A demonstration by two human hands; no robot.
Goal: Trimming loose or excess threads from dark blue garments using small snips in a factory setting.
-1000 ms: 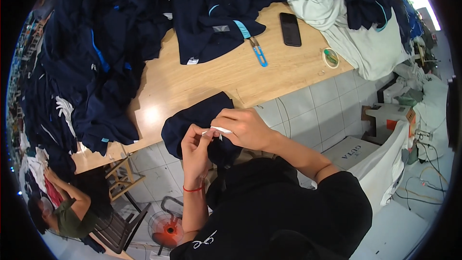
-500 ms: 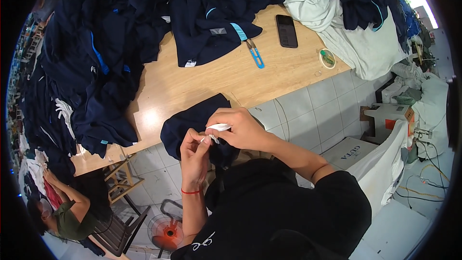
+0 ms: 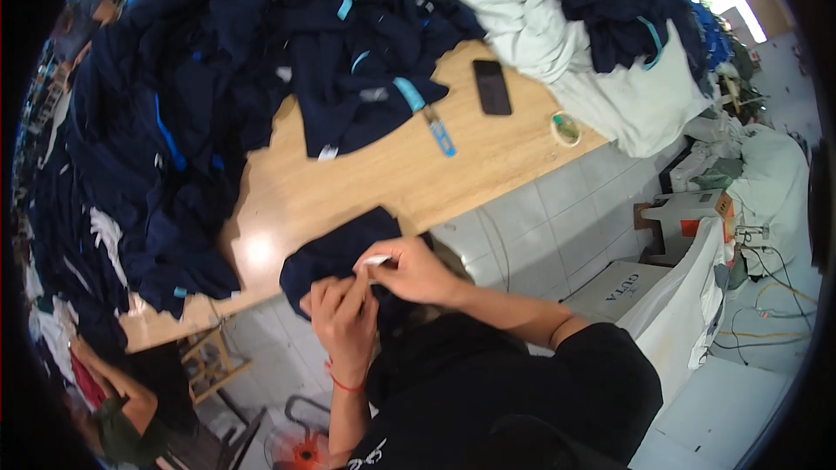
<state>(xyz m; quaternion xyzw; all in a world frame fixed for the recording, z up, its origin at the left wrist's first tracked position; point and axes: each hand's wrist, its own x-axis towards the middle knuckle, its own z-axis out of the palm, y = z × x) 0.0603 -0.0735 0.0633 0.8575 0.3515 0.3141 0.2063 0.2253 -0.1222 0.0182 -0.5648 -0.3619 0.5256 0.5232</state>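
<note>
Close in front of my body, my right hand [image 3: 407,270] pinches a small white cloth piece [image 3: 376,259] that pokes out between its fingers. My left hand [image 3: 342,322], red string round the wrist, is closed with its fingers curled. Its fingertips meet the right hand's just below the white piece; what they pinch is hidden. Both hands are over a dark navy garment [image 3: 318,263], which hangs over the table's near edge and partly lies beneath them.
On the wooden table [image 3: 348,183] lie blue-handled thread snips [image 3: 440,132], a black phone [image 3: 493,87] and a roll of tape [image 3: 566,129]. Navy garments [image 3: 165,122] and white cloth [image 3: 531,26] are heaped around. A person [image 3: 131,409] works at lower left, near a fan [image 3: 300,451]. Boxes [image 3: 618,292] stand at right.
The view has shifted, so the table sits lower in the picture. My left hand has turned, its fingers now curled with the back showing. Less of the white piece shows at my right fingers.
</note>
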